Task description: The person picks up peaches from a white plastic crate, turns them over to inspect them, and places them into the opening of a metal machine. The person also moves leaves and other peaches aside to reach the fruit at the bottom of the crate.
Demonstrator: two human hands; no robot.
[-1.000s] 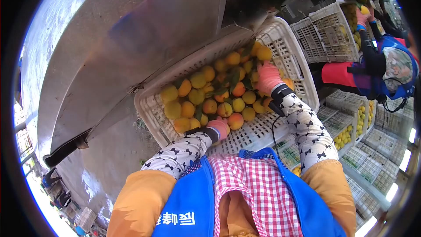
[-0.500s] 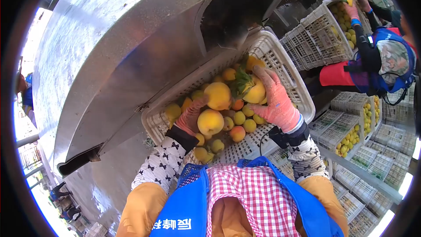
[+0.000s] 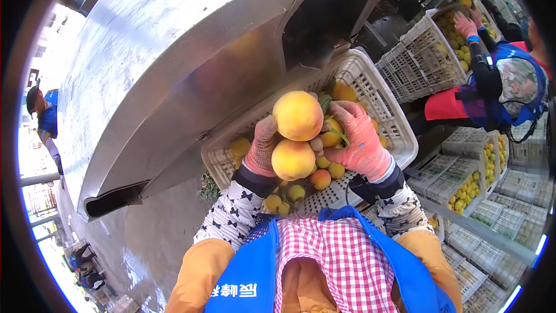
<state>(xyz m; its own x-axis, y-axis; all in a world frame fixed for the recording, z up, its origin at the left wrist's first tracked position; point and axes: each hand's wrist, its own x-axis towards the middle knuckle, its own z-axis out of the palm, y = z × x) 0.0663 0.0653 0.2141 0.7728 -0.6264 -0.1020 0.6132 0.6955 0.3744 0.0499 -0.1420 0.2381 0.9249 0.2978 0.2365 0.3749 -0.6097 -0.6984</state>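
Observation:
Above a white plastic crate point(image 3: 394, 117), both gloved hands hold fruit. My left hand point(image 3: 263, 146), in a pink glove with a soiled palm, is wrapped round two large yellow-orange fruits, an upper one point(image 3: 298, 116) and a lower one point(image 3: 293, 160). My right hand point(image 3: 362, 142), in a matching glove, has its fingers curled round a smaller yellow fruit point(image 3: 331, 133) with green leaves. Smaller yellow and reddish fruits point(image 3: 320, 179) lie in the crate below. The hands hide the crate's middle.
A curved metal machine point(image 3: 191, 87) with a dark opening point(image 3: 324, 20) stands beyond the crate. At the right, a co-worker point(image 3: 509, 87) reaches into another crate point(image 3: 414, 61) of fruit. Stacked crates point(image 3: 463, 188) fill the lower right. Another person point(image 3: 46, 110) is at the far left.
Both large fruits have risen out of the crate with my left hand. My right hand has closed round the leafy fruit. The person at the far left shows more fully.

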